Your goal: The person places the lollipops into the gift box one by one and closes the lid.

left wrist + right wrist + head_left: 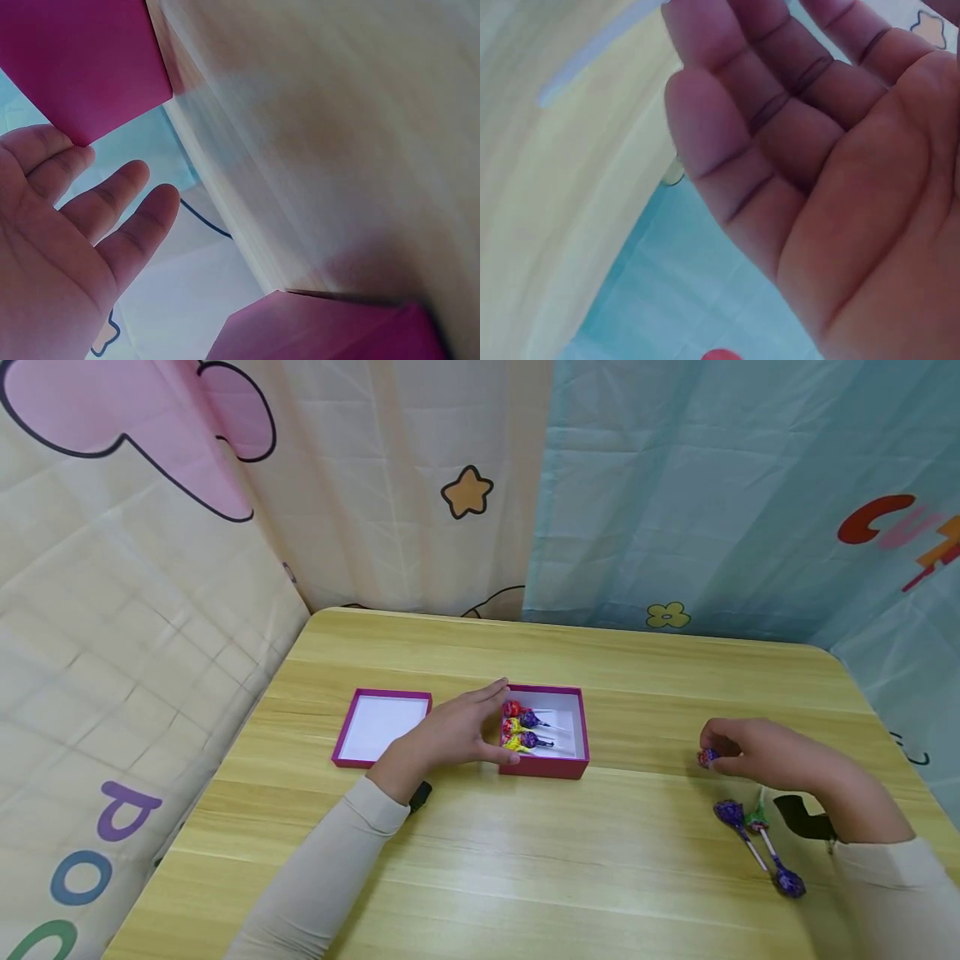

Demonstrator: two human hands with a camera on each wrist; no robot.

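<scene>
In the head view, my left hand [461,727] spans the left side of a magenta box [551,767], thumb at its front corner and fingers by the back corner. Loosely straight fingers [142,232] reach to the box's edge in the left wrist view. Several wrapped lollipops [528,719] lie inside, red, yellow and purple. My right hand [772,756], over the table's right side, pinches a lollipop with a red and purple wrapper [707,757]. Its white stick [604,52] shows past the curled fingertips in the right wrist view.
The box's lid [386,727] lies inner side up, left of the box. Near my right wrist are purple lollipops [729,813] and a green one [757,817] on the wooden table [600,860]. Printed curtains [412,527] stand behind and beside the table.
</scene>
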